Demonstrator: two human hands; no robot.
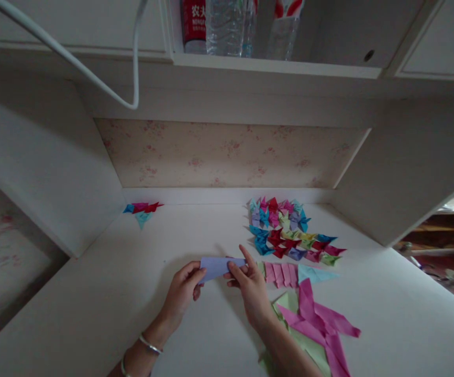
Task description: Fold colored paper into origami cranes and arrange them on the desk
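A folded piece of lavender origami paper [214, 267] is held above the white desk, between my two hands. My left hand [183, 285] pinches its left end between thumb and fingers. At its right end, my right hand [246, 285] grips it with the thumb on top, while the index finger points up and away. Close to my right hand lie a row of overlapping pink folded papers [280, 274] and a light blue folded piece [316, 274]. Beyond them sit several rows of small colourful origami pieces [285, 238].
A large pink folded paper figure [321, 330] rests on light green paper [309, 348] by my right forearm. A few small origami pieces [143, 208] lie at the desk's back left. Overhead, a shelf [277, 65] holds plastic bottles [225, 29], and a white cable [93, 78] hangs down.
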